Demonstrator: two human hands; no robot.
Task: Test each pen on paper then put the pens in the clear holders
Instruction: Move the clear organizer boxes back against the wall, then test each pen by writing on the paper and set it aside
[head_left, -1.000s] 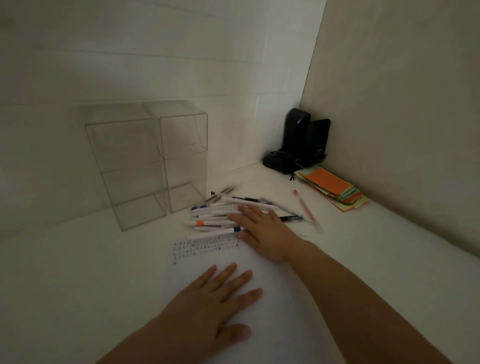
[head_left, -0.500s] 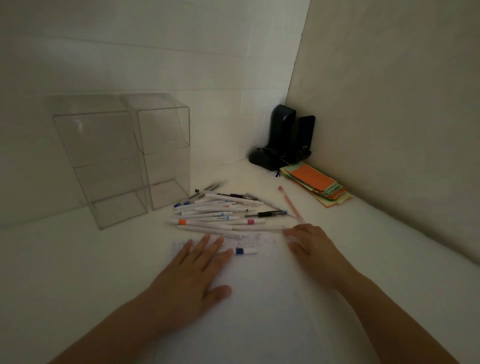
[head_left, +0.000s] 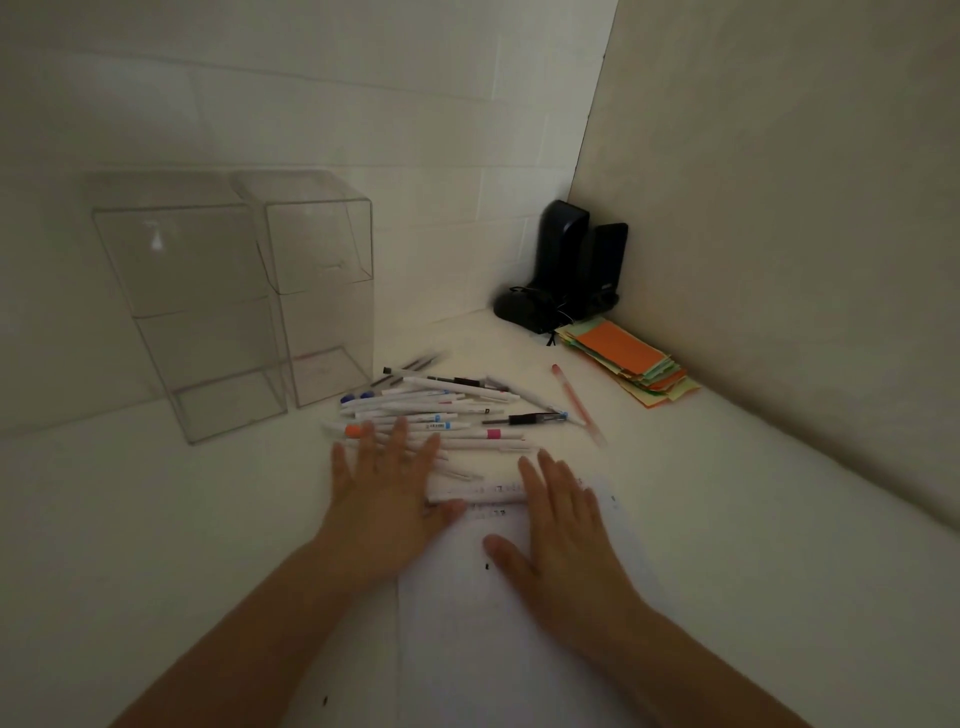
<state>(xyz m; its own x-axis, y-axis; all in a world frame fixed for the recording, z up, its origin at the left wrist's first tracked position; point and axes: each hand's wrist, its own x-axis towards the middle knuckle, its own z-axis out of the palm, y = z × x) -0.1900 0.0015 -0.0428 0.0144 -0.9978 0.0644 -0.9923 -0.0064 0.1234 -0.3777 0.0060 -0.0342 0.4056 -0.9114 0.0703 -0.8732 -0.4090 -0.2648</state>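
Both flat and empty, the left hand (head_left: 387, 493) and right hand (head_left: 558, 525) should pin the paper (head_left: 467, 623), then pinch one pen off the near pens (head_left: 441, 415)

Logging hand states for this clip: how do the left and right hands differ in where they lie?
The left hand lies flat with its fingers spread over the near edge of the pen pile; the right hand lies flat on the paper, clear of the pile. Both are open, palms down, holding nothing.
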